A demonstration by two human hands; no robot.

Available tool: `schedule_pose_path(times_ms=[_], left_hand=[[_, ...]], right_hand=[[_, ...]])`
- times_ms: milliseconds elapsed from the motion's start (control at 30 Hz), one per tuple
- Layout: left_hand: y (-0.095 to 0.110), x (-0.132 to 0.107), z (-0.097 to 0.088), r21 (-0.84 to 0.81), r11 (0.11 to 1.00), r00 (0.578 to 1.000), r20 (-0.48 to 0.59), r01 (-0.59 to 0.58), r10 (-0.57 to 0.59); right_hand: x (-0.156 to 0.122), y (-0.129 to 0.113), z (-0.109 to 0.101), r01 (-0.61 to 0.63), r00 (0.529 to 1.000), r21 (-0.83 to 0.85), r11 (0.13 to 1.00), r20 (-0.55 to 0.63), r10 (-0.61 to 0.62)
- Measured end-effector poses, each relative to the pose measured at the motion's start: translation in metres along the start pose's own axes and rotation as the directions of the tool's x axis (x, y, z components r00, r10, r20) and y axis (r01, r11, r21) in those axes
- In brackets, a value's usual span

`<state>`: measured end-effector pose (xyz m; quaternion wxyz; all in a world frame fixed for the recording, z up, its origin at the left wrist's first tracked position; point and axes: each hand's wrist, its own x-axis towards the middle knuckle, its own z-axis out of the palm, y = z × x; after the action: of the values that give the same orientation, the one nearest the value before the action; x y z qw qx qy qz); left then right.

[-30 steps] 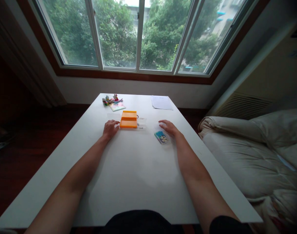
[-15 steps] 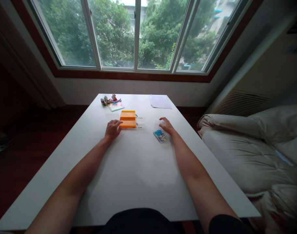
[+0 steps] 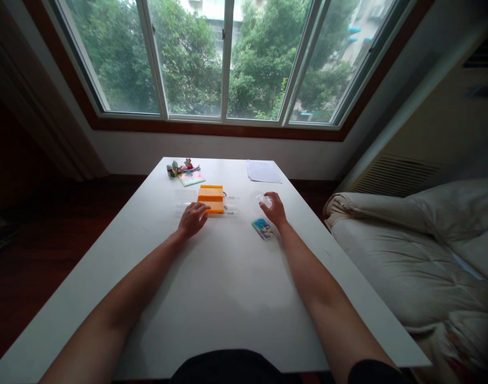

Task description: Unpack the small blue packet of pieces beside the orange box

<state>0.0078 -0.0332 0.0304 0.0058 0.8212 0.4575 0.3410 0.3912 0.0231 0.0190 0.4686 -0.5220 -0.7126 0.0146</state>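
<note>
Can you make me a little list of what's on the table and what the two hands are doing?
Table: white, under a big window
Left hand: rests on it, fingertips at the orange box
Right hand: fingers on a clear wrapper; grip unclear
Next to that hand: colourful packet
Far end: paper sheet, small toys
Right of it: pale bedding

On the white table (image 3: 228, 298) the left hand (image 3: 193, 218) lies flat, and its fingertips touch the near left corner of an orange box (image 3: 212, 197). The right hand (image 3: 274, 209) curls over a small clear bag (image 3: 263, 199) (a real grip cannot be seen), with a colourful packet (image 3: 263, 229) just beside the wrist.
</note>
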Motion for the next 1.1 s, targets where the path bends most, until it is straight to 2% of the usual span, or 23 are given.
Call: schedule_pose_path(times_ms=[67,133,267,400,500,633,833,1100], left_hand=[[0.010,0.002,0.002,-0.118,0.993,1.000,0.005,0.015,-0.014],[0.019,0.003,0.005,-0.286,0.957,0.999,-0.003,0.051,-0.054],[0.031,0.004,0.015,-0.585,0.803,0.991,0.014,0.114,-0.130],[0.034,0.002,0.021,-0.716,0.681,0.988,0.101,0.155,-0.119],[0.032,0.000,0.020,-0.716,0.676,0.984,0.149,0.174,-0.096],[0.029,-0.002,0.014,-0.629,0.748,0.973,0.208,0.213,-0.101],[0.031,-0.002,0.010,-0.478,0.828,0.951,0.233,0.292,-0.201],[0.030,-0.002,0.015,-0.519,0.798,0.951,0.202,0.306,-0.234]], right_hand=[[0.001,-0.025,0.000,0.060,0.998,0.019,0.998,-0.019,-0.060],[0.003,-0.050,-0.001,0.112,0.994,0.036,0.993,0.015,-0.112],[0.005,-0.088,-0.003,0.197,0.971,0.100,0.975,0.116,-0.208],[-0.012,-0.113,0.009,0.241,0.951,0.213,0.947,0.141,-0.273],[-0.035,-0.130,0.030,0.262,0.928,0.276,0.925,0.192,-0.320],[-0.056,-0.147,0.049,0.251,0.907,0.261,0.932,0.272,-0.321],[-0.057,-0.153,0.048,0.227,0.898,0.124,0.966,0.357,-0.256],[-0.061,-0.166,0.053,0.132,0.932,0.031,0.991,0.337,-0.135]])
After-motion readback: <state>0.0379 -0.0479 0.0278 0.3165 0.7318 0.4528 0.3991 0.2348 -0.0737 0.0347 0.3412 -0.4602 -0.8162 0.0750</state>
